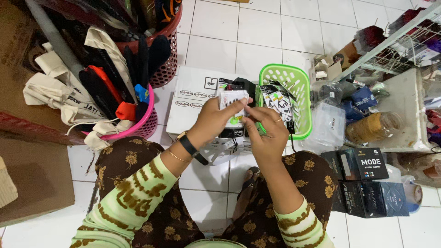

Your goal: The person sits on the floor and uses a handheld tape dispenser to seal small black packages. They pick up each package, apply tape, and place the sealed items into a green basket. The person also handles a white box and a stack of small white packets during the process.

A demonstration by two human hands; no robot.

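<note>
Over the white box [193, 98] on the tiled floor [216, 27], we have both hands up on one small white packet [233, 102] with black print and a green spot near its lower edge; left hand [212, 120] wraps it from the left side, fingers curled round the back and thumb laid across the front, so it's closed on the packet; right hand [266, 133] comes in from the right with thumb and forefinger pinched on the packet's right edge, the other fingers loosely bent, a ring on one of them (we can't tell how firm that pinch is); a black wristwatch [189, 146] and a thin gold bangle [177, 156] sit on the left wrist; just right of the hands we see a green plastic basket [301, 82] holding more black-and-white packets [279, 102]; to the left, a pink basket [144, 124] stuffed with cream cloth bags and black and orange items, a red basket [170, 64] behind it; on the right, dark boxes [367, 163] stacked on the floor beside a clear jar [374, 127] lying on its side, and a wire rack [404, 41] above them; we're seated low, knees in a brown floral fabric either side of the hands
</note>
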